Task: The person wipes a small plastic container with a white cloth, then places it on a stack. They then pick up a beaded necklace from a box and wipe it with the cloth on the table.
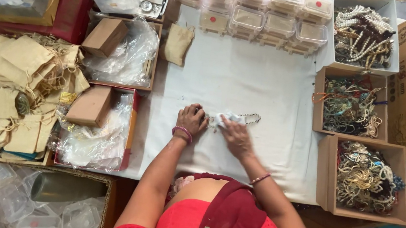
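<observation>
Near the middle of the white-covered counter (248, 83), the left hand (191, 121) presses down with fingers curled on one end of a beaded chain (250, 117), while the right hand (234, 133) pinches a small pale cloth (226, 118) over the chain's middle. Both sets of fingers are closed on their objects. Likely risk — a hard rub could drag the chain from under the left fingers or snap a link, scattering beads across the counter. Open boxes of tangled jewellery (351, 106) stand well apart at right; burlap pouches (15, 86) lie at left — loose beads could be lost among them.
</observation>
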